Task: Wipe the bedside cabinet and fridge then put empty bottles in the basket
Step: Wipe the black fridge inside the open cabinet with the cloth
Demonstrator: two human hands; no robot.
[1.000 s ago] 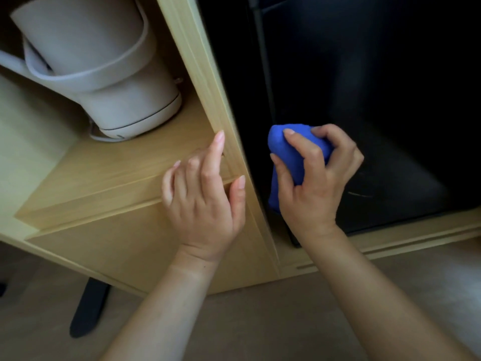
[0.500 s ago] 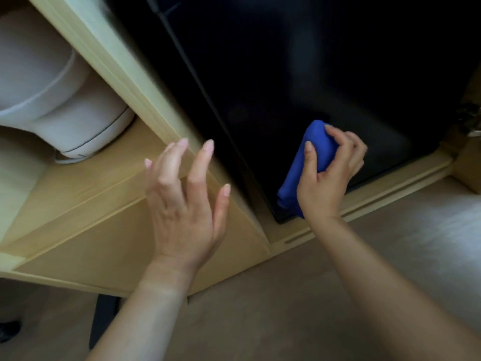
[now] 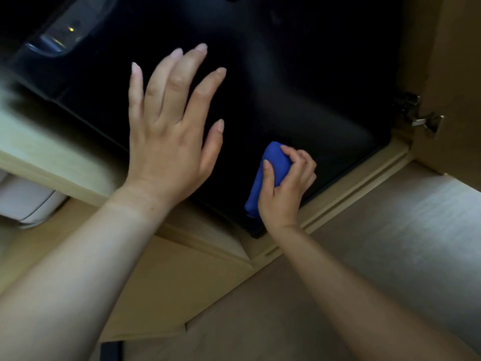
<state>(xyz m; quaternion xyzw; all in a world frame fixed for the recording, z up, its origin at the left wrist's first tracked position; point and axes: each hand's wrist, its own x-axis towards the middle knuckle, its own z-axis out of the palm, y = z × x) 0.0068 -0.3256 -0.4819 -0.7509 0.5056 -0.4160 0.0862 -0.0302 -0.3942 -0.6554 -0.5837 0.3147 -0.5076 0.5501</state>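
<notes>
The black fridge door (image 3: pixel 299 82) fills the upper middle of the head view, set inside a light wooden cabinet (image 3: pixel 197 277). My right hand (image 3: pixel 285 190) grips a bunched blue cloth (image 3: pixel 270 168) and presses it against the lower part of the fridge door, near its bottom edge. My left hand (image 3: pixel 171 126) hovers in front of the door's left half, fingers spread, holding nothing. No bottles or basket are in sight.
A white kettle (image 3: pixel 28 201) sits on the wooden shelf at the left edge. The open cabinet door (image 3: pixel 453 74) with a metal hinge (image 3: pixel 419 115) stands at the right. Pale flooring (image 3: pixel 390 256) runs below the cabinet.
My left hand has lifted off the wooden shelf edge and moved right, in front of the fridge door. My right hand has slid the cloth along the door's lower part. The view has swung right.
</notes>
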